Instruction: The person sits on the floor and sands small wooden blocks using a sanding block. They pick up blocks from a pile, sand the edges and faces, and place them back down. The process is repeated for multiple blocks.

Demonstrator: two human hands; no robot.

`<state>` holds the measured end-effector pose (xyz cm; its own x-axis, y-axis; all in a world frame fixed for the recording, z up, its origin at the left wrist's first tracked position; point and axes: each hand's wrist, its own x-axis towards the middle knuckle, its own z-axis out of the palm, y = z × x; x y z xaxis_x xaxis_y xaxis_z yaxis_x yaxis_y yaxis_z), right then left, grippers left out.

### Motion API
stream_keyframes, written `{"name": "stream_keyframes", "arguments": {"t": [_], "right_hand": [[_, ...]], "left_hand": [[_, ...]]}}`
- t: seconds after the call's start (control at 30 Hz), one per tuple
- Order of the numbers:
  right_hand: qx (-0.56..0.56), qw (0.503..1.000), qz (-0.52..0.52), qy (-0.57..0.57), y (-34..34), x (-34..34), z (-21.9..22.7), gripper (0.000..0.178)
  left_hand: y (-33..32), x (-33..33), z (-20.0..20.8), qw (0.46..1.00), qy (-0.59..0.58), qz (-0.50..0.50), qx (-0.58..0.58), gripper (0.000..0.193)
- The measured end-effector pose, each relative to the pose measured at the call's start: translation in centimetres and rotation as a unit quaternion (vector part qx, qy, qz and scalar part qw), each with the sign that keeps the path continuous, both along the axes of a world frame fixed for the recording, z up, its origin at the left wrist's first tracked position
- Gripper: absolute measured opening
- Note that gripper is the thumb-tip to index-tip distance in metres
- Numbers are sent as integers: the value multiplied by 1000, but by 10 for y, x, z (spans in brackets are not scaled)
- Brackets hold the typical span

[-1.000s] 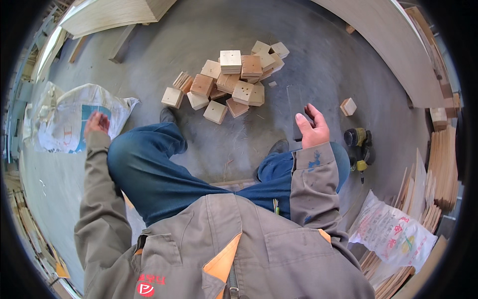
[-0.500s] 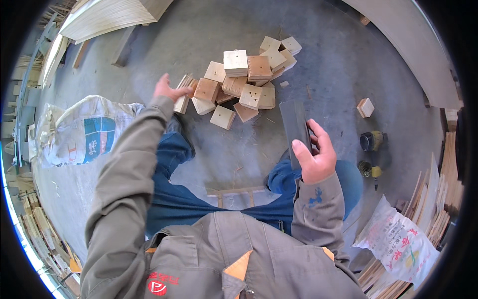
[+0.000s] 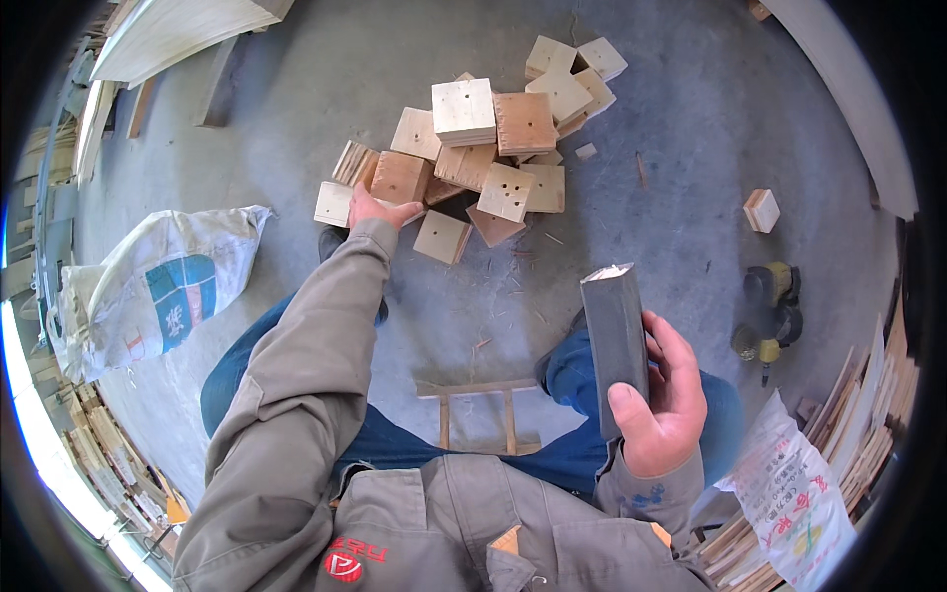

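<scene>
At the near left side of a loose pile of square wooden blocks (image 3: 464,111), my left hand (image 3: 380,209) reaches in. Its fingers and thumb close around a pale wooden block under the brown-faced block (image 3: 400,178); the hand hides most of it. Beside the fingers lies another pale block (image 3: 331,203). My right hand (image 3: 671,405) grips a long dark grey rectangular bar (image 3: 617,331) above my right knee. The bar stands tilted, with a pale, ragged upper end. A block with several holes (image 3: 506,192) rests in the pile's near right part.
One block (image 3: 761,211) lies apart on the right, beyond a yellow-and-black power tool (image 3: 774,286). A white woven sack (image 3: 109,306) is on the left, another printed sack (image 3: 789,503) at lower right beside wood strips (image 3: 858,424). A wooden frame (image 3: 473,385) stands between my legs.
My left hand has moved right and nearer, from the pile's outer left edge to the pale block under the brown one. A pale block now lies left of it. The bar has come nearer me.
</scene>
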<state>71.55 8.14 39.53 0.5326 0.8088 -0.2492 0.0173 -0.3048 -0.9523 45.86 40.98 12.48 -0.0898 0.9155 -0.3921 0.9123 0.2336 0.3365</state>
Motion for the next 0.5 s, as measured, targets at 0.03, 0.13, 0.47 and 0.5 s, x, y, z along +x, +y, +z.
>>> {"name": "stream_keyframes", "arguments": {"t": [0.03, 0.13, 0.47, 0.5], "right_hand": [[0, 1000, 0, -1, 0, 1, -1, 72], [-5, 1000, 1, 0, -1, 3, -4, 73], [0, 1000, -7, -29, -6, -2, 0, 68], [11, 999, -10, -36, -7, -3, 0, 67]], "left_hand": [[-1, 3, -2, 1000, 5, 0, 7, 127], [-3, 9, -6, 1000, -20, 16, 14, 115], [-10, -2, 28, 999, 2, 30, -24, 98], [-13, -12, 28, 999, -5, 23, -22, 99]]}}
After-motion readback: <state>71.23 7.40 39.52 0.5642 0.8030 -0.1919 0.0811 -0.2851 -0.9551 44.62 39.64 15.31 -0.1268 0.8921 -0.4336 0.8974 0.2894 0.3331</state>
